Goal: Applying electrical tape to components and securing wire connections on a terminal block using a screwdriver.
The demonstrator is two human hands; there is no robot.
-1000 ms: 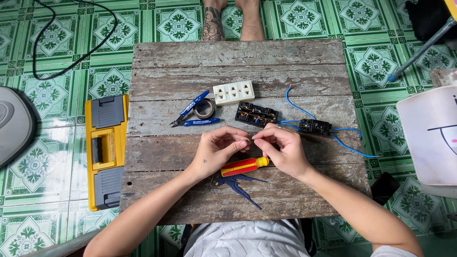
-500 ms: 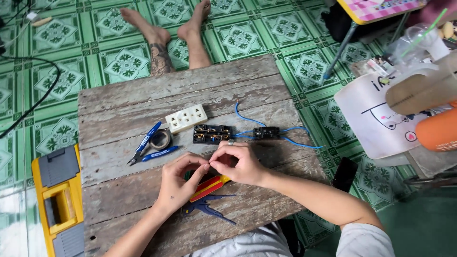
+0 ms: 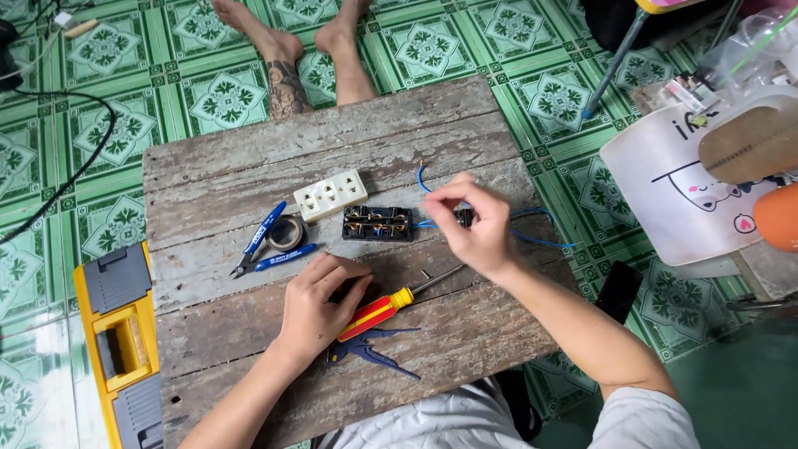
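Head view: your left hand (image 3: 320, 303) rests flat beside the screwdriver (image 3: 391, 308), fingers loose, holding nothing; right hand (image 3: 474, 220) fingers pinch a blue wire (image 3: 544, 241) at counter (image 3: 332, 133) centre-right.

Worn on the head, looking steeply down from close above onto a weathered wooden table (image 3: 249, 175), tilted slightly clockwise, taking in both forearms, green patterned floor tiles (image 3: 432, 41) around and bare feet (image 3: 283, 41) beyond.
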